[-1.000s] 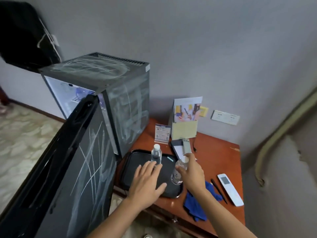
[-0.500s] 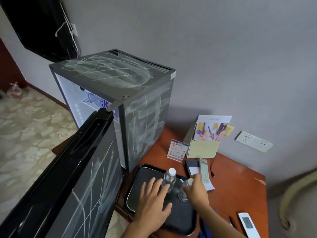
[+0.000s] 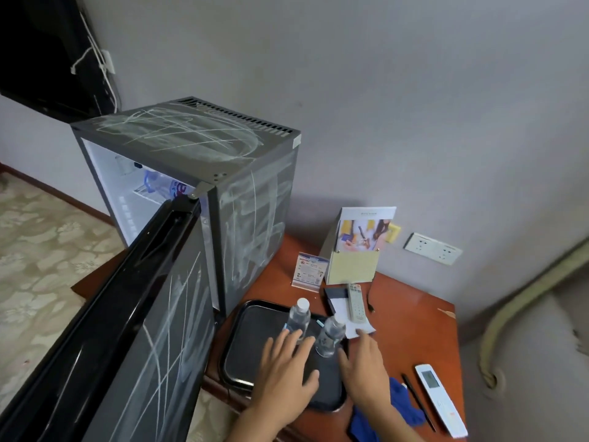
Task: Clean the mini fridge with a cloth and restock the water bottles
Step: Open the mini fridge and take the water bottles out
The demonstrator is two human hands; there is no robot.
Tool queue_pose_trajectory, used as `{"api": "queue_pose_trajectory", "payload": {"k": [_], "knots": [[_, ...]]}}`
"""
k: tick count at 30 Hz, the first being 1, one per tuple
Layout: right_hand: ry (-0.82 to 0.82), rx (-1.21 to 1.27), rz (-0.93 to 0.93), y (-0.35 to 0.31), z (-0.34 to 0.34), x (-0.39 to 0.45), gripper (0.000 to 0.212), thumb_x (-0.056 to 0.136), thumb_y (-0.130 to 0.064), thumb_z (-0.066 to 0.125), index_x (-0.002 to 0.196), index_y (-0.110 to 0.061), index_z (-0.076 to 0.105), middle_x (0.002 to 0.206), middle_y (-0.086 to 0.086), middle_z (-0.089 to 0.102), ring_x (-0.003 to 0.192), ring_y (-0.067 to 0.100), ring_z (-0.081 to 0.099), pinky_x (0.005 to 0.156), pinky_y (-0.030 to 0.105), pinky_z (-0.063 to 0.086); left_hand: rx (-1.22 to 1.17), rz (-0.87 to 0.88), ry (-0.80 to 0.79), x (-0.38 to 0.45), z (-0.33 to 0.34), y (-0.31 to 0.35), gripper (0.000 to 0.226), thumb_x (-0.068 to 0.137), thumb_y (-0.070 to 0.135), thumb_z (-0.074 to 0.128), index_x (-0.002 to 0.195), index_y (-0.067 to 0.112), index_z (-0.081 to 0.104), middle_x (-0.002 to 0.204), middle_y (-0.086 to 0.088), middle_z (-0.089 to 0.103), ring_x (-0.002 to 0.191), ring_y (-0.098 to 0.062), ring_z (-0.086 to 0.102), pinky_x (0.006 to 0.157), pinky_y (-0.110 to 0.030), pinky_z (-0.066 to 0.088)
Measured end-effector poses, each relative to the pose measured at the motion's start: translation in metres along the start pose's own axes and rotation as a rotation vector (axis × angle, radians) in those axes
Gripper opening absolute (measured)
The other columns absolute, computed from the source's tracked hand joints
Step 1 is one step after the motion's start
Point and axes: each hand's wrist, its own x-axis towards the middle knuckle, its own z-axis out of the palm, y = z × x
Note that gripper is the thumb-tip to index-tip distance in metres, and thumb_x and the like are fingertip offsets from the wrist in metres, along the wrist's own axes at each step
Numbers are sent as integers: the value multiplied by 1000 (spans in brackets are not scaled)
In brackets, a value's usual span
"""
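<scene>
Mini fridge (image 3: 204, 173) stands at 10 o'clock on the red-brown tabletop (image 3: 411, 330), door (image 3: 127, 330) swung wide toward the camera; white smear marks cover its top, side and door front. Inside, on a shelf, a bottle with a blue-and-red label (image 3: 172, 186) lies on its side. Black tray (image 3: 242, 349) sits at 6 o'clock, just beside the fridge's lower corner. Two clear water bottles stand upright on it: far bottle (image 3: 299, 317), near bottle (image 3: 331, 336), close together. Left hand (image 3: 287, 374) is spread flat over the tray, fingers straight, fingertips at the base of the far bottle; grip apart, holding nothing. Right hand (image 3: 366, 368) lies to the right of the near bottle, fingers extended; contact with the bottle cannot be told, grip apart. Blue cloth (image 3: 401, 406) lies bunched at 5 o'clock, partly under the right forearm. White remote (image 3: 441, 400) and black pen (image 3: 417, 400) lie beside the cloth. Grey remote (image 3: 355, 301), brochure holder (image 3: 357, 250) and small card stand (image 3: 309, 271) sit behind the tray.
</scene>
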Motion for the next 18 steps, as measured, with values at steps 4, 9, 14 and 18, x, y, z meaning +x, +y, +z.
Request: {"api": "queue_pose_trajectory", "payload": {"k": [4,9,14,18], "knots": [[-33,-36,-66,10,2,-78,51,96,-42,56,142,-27,42,140,-9,49,129,13,49,92,29,46,18,39,23,-54,-2,10,70,92,57,26,158,34,26,163,15,23,154,-9,12,126,-36,5],[-62,49,-178,16,22,-181,49,92,-34,63,139,-26,49,137,-9,53,130,12,51,99,30,44,0,6,49,-162,12,4,69,90,51,31,155,30,37,159,13,35,152,-11,23,126,-36,13],[-223,61,-308,-10,50,-279,55,82,-57,48,133,-36,52,133,-15,53,126,7,52,97,27,45,-9,-56,42,-272,19,-28,62,93,47,40,152,28,42,156,13,39,149,-10,29,123,-28,20],[-224,-24,-400,-55,74,-333,62,60,-63,34,115,-45,58,112,-22,59,106,0,62,77,21,49,-91,-153,102,-320,-10,-63,51,95,48,44,144,34,51,143,22,49,131,-1,48,102,-14,35]]}}
